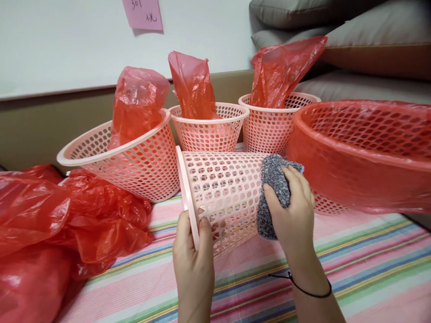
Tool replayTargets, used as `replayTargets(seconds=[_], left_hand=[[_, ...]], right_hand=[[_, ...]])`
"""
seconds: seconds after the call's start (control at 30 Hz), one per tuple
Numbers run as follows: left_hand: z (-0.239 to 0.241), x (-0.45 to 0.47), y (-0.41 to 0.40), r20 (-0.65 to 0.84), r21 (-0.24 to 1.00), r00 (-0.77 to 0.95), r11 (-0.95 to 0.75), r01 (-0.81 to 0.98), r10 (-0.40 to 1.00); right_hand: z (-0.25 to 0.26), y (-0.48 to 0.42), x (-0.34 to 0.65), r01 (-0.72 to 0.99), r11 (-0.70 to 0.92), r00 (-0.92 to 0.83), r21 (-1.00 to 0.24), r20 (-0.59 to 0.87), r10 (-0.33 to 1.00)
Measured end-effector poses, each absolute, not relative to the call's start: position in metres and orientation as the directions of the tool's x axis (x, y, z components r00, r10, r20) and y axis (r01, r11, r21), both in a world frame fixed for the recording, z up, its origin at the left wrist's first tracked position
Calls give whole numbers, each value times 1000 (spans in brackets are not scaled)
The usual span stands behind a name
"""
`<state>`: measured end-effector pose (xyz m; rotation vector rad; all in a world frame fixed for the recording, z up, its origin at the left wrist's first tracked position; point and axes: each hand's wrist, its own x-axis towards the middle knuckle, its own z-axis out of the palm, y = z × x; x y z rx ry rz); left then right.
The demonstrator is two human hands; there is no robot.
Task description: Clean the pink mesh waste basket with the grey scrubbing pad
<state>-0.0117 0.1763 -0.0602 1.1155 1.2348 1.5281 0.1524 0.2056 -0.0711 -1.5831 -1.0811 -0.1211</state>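
A pink perforated plastic wastebasket [223, 180] lies tipped on its side in front of me, its rim towards the left. My left hand [194, 249] is closed on that rim, with the thumb inside or against the mesh near it. At the basket's base end, my right hand [293, 201] grips a grey speckled scrubbing sponge [275, 192] and presses it against the outer wall. The fingertips of my right hand are partly behind the sponge. Under the basket spreads a striped cloth [143, 300].
Behind stand three more pink baskets [158, 164], [210, 133], [268, 130] with red bags bunched inside. At right, another basket is covered by a red bag [363, 168]. Loose red bags [31, 229] heap at left. Grey cushions [382, 32] are stacked back right; a pink note [142, 11] hangs behind.
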Motion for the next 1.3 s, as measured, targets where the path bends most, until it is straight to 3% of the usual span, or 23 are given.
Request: replayTargets(seconds=[0.2, 0.4, 0.73, 1.3], left_hand=[[-59, -11, 176, 133, 986, -243, -154, -68, 961], [-61, -14, 176, 179, 984, -230, -169, 63, 957], [-48, -1, 171, 93, 989, -311, -125, -84, 946], [-58, -11, 177, 135, 990, -230, -143, -19, 964]], right_hand=[[-71, 206, 152, 683, 85, 568, -726, 600, 564], [-70, 206, 153, 673, 75, 581, -736, 588, 563], [-71, 207, 153, 671, 83, 578, -737, 590, 564], [-72, 207, 154, 677, 85, 571, -731, 595, 566]])
